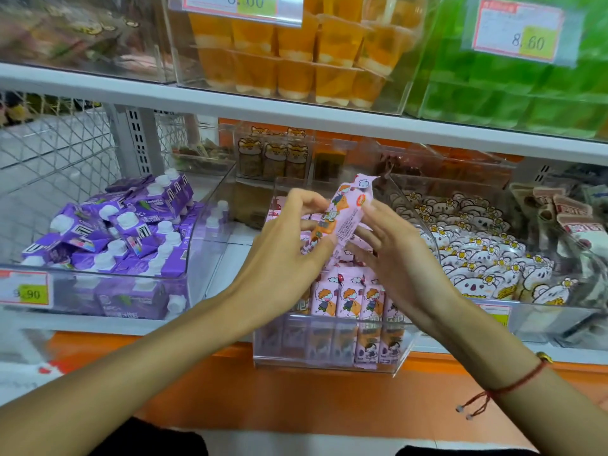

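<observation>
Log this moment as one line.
left hand: grips pink packet | right hand: straight fingers touch pink packet | position: above clear bin

light: bright, even | blur: upper shelf | edges: wide-angle bending

Top-centre price tag (243,4), on the clear bin (179,60) of orange cups (296,57): reads "8.60" on a yellow-green patch. The tops of the digits are cut by the frame edge.

Upper-right price tag (523,32), on the bin of green packs (424,103): "8.60" on a like patch. The small print above it is blurred and not legible.

Lower-left price tag (24,288), on the bin of purple pouches (205,225): "9.90", with the first digit faint.

Purple pouches (131,222), left of the frame: "FC+" legible on one; other lettering too small to read.

Raised pink packet (345,212), centre: a printed text block and a round orange badge, neither legible.

Fourth price tag (496,314), lower right of centre: mostly hidden, no figure readable.
</observation>
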A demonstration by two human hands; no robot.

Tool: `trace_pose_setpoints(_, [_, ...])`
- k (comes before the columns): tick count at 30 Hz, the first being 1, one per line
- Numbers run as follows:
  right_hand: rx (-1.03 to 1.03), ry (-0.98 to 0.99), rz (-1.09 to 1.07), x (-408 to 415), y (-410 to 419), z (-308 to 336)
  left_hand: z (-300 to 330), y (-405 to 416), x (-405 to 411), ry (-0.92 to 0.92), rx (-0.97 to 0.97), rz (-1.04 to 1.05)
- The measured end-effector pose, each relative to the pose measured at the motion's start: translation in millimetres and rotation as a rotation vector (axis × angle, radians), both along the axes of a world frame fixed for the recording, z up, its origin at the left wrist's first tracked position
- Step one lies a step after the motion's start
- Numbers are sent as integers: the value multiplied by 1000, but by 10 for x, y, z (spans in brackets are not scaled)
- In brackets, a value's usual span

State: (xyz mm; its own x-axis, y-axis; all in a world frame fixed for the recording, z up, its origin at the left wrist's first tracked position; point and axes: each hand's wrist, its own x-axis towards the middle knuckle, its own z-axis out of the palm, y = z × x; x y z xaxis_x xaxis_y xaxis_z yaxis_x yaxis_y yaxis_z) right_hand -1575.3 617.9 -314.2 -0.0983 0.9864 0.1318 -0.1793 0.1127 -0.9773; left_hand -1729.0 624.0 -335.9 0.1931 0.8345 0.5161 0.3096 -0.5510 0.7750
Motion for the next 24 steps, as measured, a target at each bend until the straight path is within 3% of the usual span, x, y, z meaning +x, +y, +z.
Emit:
trace_pose_setpoints(3, [62, -50, -13, -25, -28, -12, -21, -6, 4, 65, 26, -12])
trace_pose_setpoints(7, [139, -78, -194, -53, -41, -50, -29, 14, 26, 150, 159, 102])
trace_pose_setpoints(12, [317, -195, -228, -60, -85, -54, -3, 19, 27, 49, 195, 95])
trace_pose_setpoints(18, [328, -283, -163, 32, -59, -30, 64, 32, 1, -59, 17, -15])
trace_pose_setpoints(24, [96, -208, -194, 83, 18, -58, 87, -44, 84, -142, -339, -142])
